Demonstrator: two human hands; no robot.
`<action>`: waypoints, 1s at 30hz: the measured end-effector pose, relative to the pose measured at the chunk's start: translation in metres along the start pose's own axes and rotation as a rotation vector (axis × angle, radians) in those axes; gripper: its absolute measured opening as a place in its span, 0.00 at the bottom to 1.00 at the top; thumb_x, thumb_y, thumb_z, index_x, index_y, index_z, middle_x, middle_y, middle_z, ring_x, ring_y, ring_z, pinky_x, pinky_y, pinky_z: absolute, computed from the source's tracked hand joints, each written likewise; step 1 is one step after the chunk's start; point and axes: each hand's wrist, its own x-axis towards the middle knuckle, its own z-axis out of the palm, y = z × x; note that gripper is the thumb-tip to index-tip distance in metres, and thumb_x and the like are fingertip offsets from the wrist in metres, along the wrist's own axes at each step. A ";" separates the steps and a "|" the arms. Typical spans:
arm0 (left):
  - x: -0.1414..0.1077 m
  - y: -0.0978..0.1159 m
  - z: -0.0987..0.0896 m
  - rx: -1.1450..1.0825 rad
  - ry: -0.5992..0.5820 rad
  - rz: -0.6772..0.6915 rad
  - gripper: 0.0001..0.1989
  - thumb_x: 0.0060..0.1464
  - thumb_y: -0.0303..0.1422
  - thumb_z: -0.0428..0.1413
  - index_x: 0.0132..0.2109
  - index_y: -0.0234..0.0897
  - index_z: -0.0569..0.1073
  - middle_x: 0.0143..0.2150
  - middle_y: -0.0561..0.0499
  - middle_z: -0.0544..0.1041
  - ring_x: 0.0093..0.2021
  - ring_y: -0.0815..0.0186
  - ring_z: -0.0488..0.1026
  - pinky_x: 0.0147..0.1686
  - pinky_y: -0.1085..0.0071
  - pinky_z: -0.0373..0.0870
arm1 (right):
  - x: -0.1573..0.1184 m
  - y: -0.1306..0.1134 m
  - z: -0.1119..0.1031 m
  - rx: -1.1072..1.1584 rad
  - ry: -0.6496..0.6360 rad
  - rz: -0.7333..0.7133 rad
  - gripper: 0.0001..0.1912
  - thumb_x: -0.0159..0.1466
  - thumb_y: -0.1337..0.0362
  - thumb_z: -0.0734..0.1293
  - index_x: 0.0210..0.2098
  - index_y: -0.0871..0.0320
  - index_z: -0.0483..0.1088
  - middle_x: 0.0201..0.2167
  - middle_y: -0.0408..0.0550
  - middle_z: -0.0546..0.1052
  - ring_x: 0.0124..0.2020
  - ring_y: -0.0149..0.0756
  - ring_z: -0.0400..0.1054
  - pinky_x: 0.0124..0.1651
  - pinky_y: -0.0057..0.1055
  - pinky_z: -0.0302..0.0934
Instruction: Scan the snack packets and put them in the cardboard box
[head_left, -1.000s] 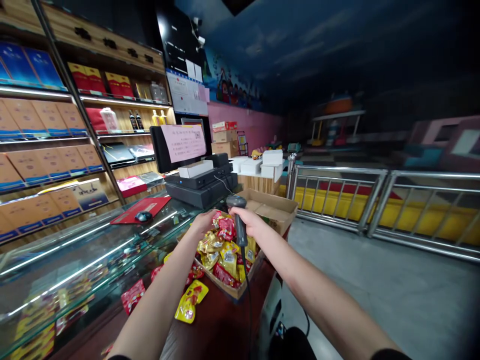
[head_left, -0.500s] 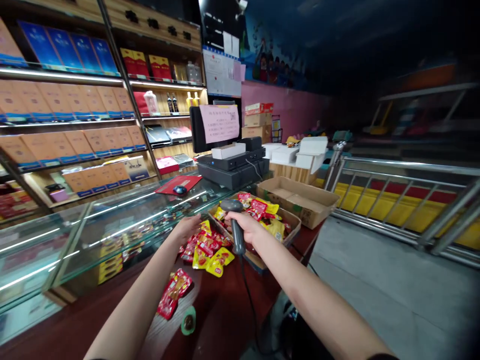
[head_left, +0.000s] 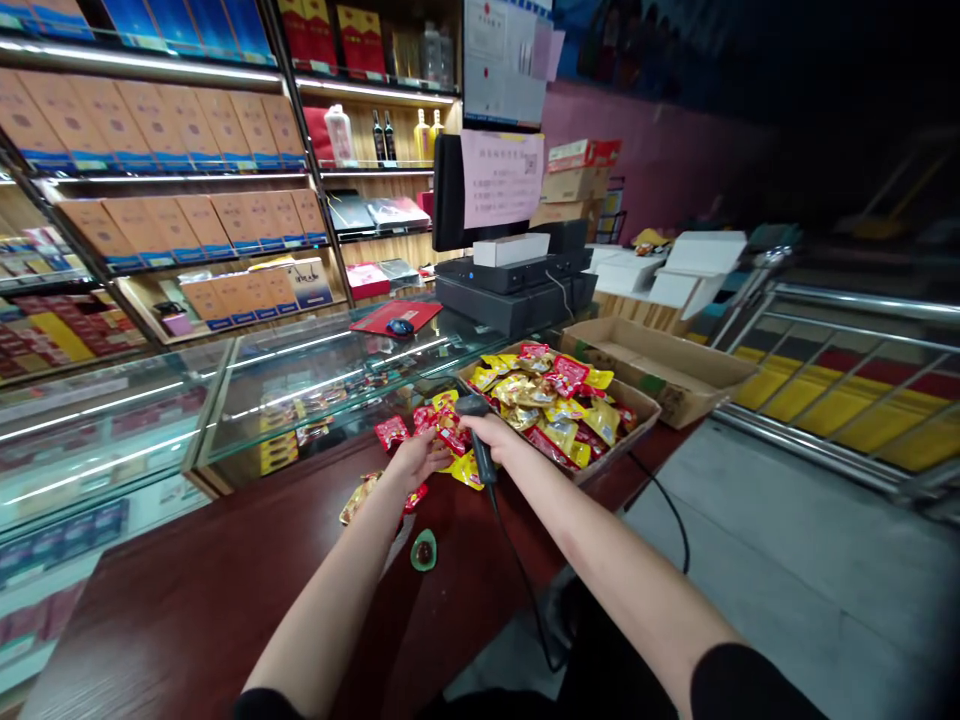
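My right hand is wrapped round the handle of a dark grey barcode scanner, its head pointing away from me over loose snack packets. A cable runs down from the handle. My left hand reaches in from the left with fingers apart, at the near side of the pile of red snack packets. A yellow packet lies between the hands. Partly hidden by my left forearm are a gold packet and a red packet. Right of the scanner stands a shallow cardboard box full of red, yellow and gold packets.
Behind the full box sits another cardboard box. A green avocado-shaped item lies on the dark red counter. A glass display case borders the counter, with a mouse and a monitor beyond. Metal railing stands right.
The view has tilted down and turned left. My left hand has come back to the near side of the packet pile. The scanner has shifted left, off the box's edge, still in my right hand.
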 end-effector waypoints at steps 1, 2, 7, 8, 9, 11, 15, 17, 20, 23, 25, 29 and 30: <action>0.000 -0.001 0.002 0.006 0.002 0.002 0.08 0.59 0.34 0.50 0.38 0.32 0.69 0.37 0.44 0.72 0.37 0.63 0.75 0.40 0.65 0.73 | 0.000 0.001 -0.001 -0.003 0.001 0.000 0.04 0.46 0.73 0.67 0.18 0.61 0.67 0.09 0.37 0.63 0.13 0.26 0.55 0.17 0.24 0.49; 0.000 -0.002 0.004 0.018 0.017 0.005 0.08 0.59 0.35 0.51 0.38 0.33 0.69 0.37 0.44 0.72 0.38 0.63 0.75 0.40 0.65 0.73 | -0.001 0.002 -0.002 0.000 -0.001 0.000 0.04 0.45 0.73 0.67 0.18 0.61 0.67 0.09 0.38 0.63 0.13 0.26 0.55 0.17 0.24 0.50; -0.001 0.004 0.001 0.090 0.077 0.071 0.12 0.55 0.38 0.56 0.40 0.34 0.70 0.40 0.44 0.73 0.41 0.63 0.74 0.39 0.66 0.73 | -0.011 0.003 -0.004 0.086 -0.021 -0.026 0.02 0.47 0.73 0.66 0.22 0.62 0.69 0.14 0.40 0.69 0.17 0.28 0.62 0.22 0.24 0.58; -0.001 0.004 -0.001 0.095 0.067 0.094 0.12 0.54 0.39 0.57 0.40 0.34 0.70 0.39 0.44 0.73 0.40 0.64 0.73 0.38 0.67 0.74 | -0.014 0.003 -0.003 0.108 -0.020 -0.037 0.03 0.47 0.72 0.66 0.24 0.62 0.69 0.16 0.41 0.70 0.18 0.28 0.63 0.23 0.24 0.59; 0.000 0.005 -0.003 0.096 0.041 0.113 0.12 0.54 0.38 0.57 0.40 0.34 0.70 0.38 0.45 0.73 0.38 0.65 0.73 0.37 0.67 0.74 | -0.017 0.004 -0.001 0.132 -0.023 -0.044 0.03 0.48 0.72 0.66 0.25 0.62 0.70 0.17 0.42 0.71 0.20 0.28 0.64 0.25 0.24 0.60; 0.001 0.004 -0.006 0.098 -0.053 0.138 0.11 0.53 0.37 0.58 0.39 0.33 0.71 0.36 0.46 0.74 0.33 0.68 0.73 0.35 0.68 0.74 | -0.022 0.006 0.004 0.192 -0.065 -0.027 0.04 0.49 0.72 0.65 0.26 0.62 0.70 0.19 0.43 0.72 0.21 0.28 0.66 0.25 0.24 0.60; 0.005 -0.003 -0.009 0.138 -0.113 0.185 0.06 0.52 0.29 0.59 0.38 0.32 0.72 0.32 0.47 0.76 0.28 0.70 0.73 0.31 0.72 0.74 | -0.029 0.013 0.012 0.276 -0.176 0.009 0.03 0.48 0.73 0.64 0.23 0.62 0.69 0.18 0.44 0.71 0.21 0.28 0.65 0.26 0.23 0.60; 0.006 -0.004 -0.013 0.128 -0.090 0.181 0.04 0.51 0.24 0.57 0.37 0.32 0.72 0.32 0.46 0.77 0.29 0.68 0.75 0.32 0.71 0.74 | -0.031 0.017 0.011 0.241 -0.125 -0.019 0.02 0.48 0.73 0.65 0.22 0.62 0.69 0.17 0.43 0.71 0.20 0.27 0.64 0.27 0.24 0.61; 0.004 -0.002 -0.021 0.121 -0.086 0.117 0.05 0.52 0.20 0.54 0.36 0.30 0.72 0.33 0.44 0.77 0.31 0.65 0.77 0.35 0.66 0.76 | -0.034 0.021 0.006 0.161 -0.027 -0.038 0.04 0.47 0.72 0.66 0.24 0.62 0.72 0.15 0.40 0.69 0.18 0.26 0.61 0.26 0.24 0.60; 0.001 0.002 -0.026 0.160 -0.081 0.072 0.04 0.51 0.19 0.55 0.34 0.30 0.72 0.33 0.43 0.78 0.31 0.65 0.77 0.34 0.65 0.76 | -0.037 0.024 0.003 0.161 -0.095 0.021 0.08 0.47 0.71 0.66 0.28 0.62 0.74 0.16 0.41 0.70 0.18 0.27 0.61 0.24 0.25 0.60; -0.001 0.004 -0.028 0.197 -0.090 0.063 0.03 0.50 0.21 0.57 0.34 0.30 0.72 0.33 0.43 0.78 0.29 0.66 0.76 0.32 0.67 0.76 | -0.038 0.027 0.004 0.190 -0.143 0.030 0.09 0.46 0.71 0.66 0.28 0.62 0.74 0.18 0.43 0.72 0.20 0.28 0.63 0.26 0.26 0.60; 0.000 0.006 -0.034 0.299 -0.083 0.068 0.07 0.46 0.26 0.63 0.34 0.30 0.74 0.29 0.45 0.78 0.26 0.67 0.75 0.26 0.70 0.75 | -0.040 0.033 0.006 0.164 -0.128 -0.048 0.07 0.45 0.71 0.67 0.26 0.61 0.73 0.21 0.42 0.74 0.25 0.29 0.66 0.29 0.24 0.60; 0.000 0.008 -0.036 0.323 -0.078 0.068 0.08 0.44 0.27 0.64 0.33 0.30 0.74 0.28 0.46 0.77 0.25 0.67 0.75 0.25 0.71 0.75 | -0.042 0.033 0.006 0.142 -0.117 -0.053 0.06 0.45 0.71 0.68 0.26 0.61 0.72 0.20 0.41 0.73 0.25 0.28 0.65 0.29 0.24 0.59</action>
